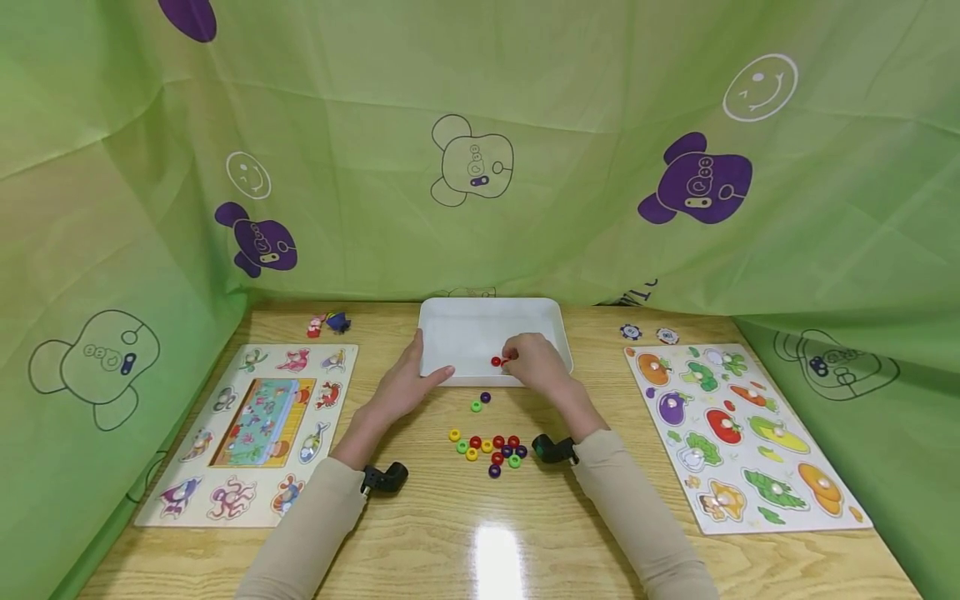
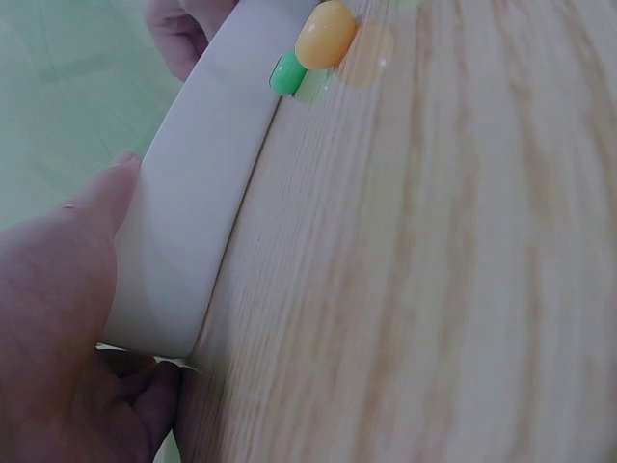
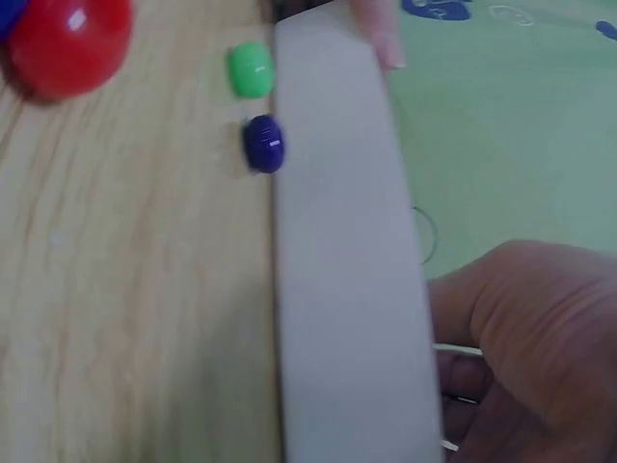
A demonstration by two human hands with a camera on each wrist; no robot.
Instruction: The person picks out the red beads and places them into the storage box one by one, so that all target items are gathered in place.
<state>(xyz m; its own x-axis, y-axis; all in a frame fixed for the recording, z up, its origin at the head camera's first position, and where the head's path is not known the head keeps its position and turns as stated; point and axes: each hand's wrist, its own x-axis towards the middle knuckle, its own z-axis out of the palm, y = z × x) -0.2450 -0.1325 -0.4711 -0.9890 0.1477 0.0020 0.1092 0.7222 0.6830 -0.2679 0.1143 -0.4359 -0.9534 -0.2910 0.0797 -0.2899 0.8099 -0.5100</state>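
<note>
A shallow white tray (image 1: pixel 491 329) lies at the back of the table. My left hand (image 1: pixel 401 383) grips its near left corner; in the left wrist view the thumb lies at the rim of the tray wall (image 2: pixel 198 193) and the other fingers curl at the corner. Reaching over the near wall, my right hand (image 1: pixel 536 362) has its fingertips low inside the tray, pinching what looks like a red bead, mostly hidden. Another red bead (image 1: pixel 496 362) sits just left of those fingertips. Outside the near wall are a purple bead (image 1: pixel 485 397) and a green bead (image 1: pixel 476 407).
Several red, yellow, green and purple beads (image 1: pixel 487 447) lie grouped on the table between the forearms. A sea-animal puzzle board (image 1: pixel 247 433) is at left, a vegetable puzzle board (image 1: pixel 738 437) at right. Small figures (image 1: pixel 337 322) and two chips (image 1: pixel 631 332) lie farther back, before a green curtain (image 1: pixel 585 233).
</note>
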